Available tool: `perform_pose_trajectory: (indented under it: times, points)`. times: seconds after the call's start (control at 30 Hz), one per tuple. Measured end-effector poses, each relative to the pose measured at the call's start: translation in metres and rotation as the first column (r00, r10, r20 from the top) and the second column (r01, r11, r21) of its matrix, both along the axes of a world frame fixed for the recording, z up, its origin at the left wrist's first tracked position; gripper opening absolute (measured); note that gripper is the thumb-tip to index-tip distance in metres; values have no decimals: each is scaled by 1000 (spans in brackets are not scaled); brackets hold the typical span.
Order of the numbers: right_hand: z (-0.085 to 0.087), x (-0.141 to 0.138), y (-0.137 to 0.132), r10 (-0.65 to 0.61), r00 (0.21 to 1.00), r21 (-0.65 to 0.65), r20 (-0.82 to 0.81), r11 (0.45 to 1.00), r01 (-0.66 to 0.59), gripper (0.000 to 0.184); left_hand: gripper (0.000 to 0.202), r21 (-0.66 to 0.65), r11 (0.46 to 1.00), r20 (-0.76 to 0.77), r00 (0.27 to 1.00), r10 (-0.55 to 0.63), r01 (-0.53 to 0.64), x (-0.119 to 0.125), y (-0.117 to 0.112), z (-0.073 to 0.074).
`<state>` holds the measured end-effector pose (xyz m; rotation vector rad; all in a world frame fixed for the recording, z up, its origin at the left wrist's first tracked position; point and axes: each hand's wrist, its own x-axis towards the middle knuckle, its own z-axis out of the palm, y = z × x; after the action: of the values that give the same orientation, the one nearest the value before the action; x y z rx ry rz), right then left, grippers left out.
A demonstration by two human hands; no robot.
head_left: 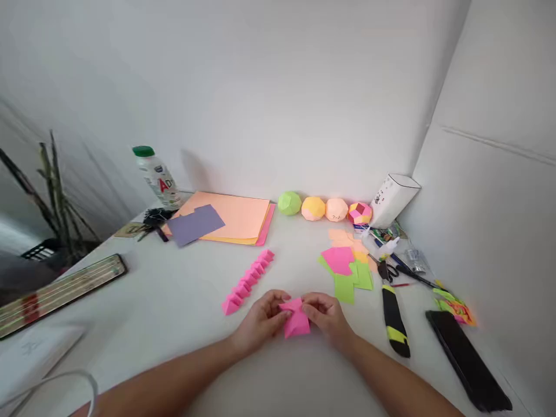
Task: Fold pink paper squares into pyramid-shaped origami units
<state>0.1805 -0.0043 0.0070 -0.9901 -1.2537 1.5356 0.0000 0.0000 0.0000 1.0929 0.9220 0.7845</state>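
Note:
Both hands meet at the table's near middle over a folded pink paper piece (296, 320). My left hand (259, 318) pinches its left side with curled fingers. My right hand (325, 313) grips its right top corner the same way. The paper lies low on the white table (174, 301). Just to the left runs a diagonal row of several folded pink paper units (247, 281).
Loose pink, green and orange paper squares (347, 266) lie right of the hands. Paper balls (324, 208) line the wall beside a white box (393, 200). Scissors (386, 269), a black-yellow cutter (395, 324), a black strip (467, 359), orange sheets (234, 217), a bottle (156, 176).

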Motion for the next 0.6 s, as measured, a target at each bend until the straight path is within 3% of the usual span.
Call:
perform_pose_trajectory:
  times: [0.13,0.3,0.47,0.6]
  points:
    - [-13,3,1,26,999,-86,21,996,-24,28,39,69,996,-6,998,64,-63,1,-7,4]
    - [-15,5,1,70,988,-54,137,997,-63,44,34,108,993,70,997,30,-38,1,-12,5]
    - [-10,4,0,154,974,-80,167,987,-142,35,30,138,987,161,985,63,-86,1,-12,2]
    - [-7,4,-1,164,976,-102,146,983,-149,26,14,320,947,4,1000,-14,12,-4,-11,0]
